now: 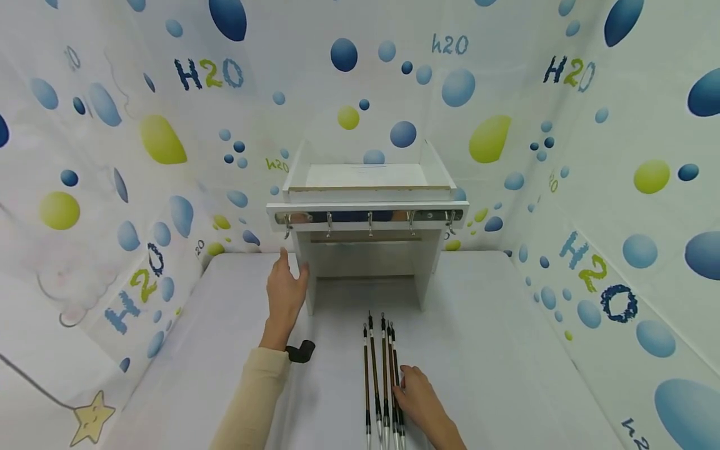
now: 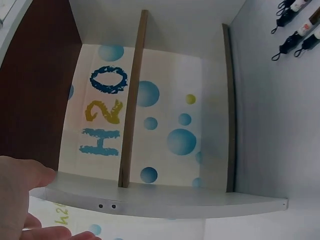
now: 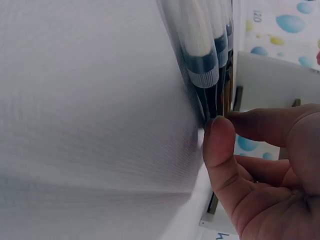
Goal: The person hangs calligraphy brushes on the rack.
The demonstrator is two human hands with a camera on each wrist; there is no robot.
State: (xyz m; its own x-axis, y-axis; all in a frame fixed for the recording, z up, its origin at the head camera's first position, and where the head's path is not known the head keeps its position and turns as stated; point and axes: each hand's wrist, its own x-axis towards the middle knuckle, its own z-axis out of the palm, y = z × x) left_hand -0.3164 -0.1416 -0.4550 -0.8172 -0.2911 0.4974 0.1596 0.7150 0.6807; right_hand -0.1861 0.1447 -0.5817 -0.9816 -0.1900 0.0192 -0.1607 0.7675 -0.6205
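Note:
Several calligraphy brushes (image 1: 385, 369) lie side by side on the white table, hanging loops toward the rack and clear-capped tips toward me. At the right edge of the row, my right hand (image 1: 420, 400) pinches a brush between thumb and index finger. In the right wrist view, the thumb (image 3: 220, 142) presses close to the dark part just beyond a clear cap (image 3: 199, 45). A white rack (image 1: 368, 215) with a metal hook strip stands behind the brushes. My left hand (image 1: 285, 294) is beside its left side panel, fingers extended and thumb spread, holding nothing.
Metal hooks (image 1: 370, 224) hang along the rack's front edge, above its open lower space. An open-topped tray section (image 1: 365, 178) forms the top of the rack. Patterned curtain walls (image 1: 349, 81) enclose the table (image 1: 478, 350) at the back and sides.

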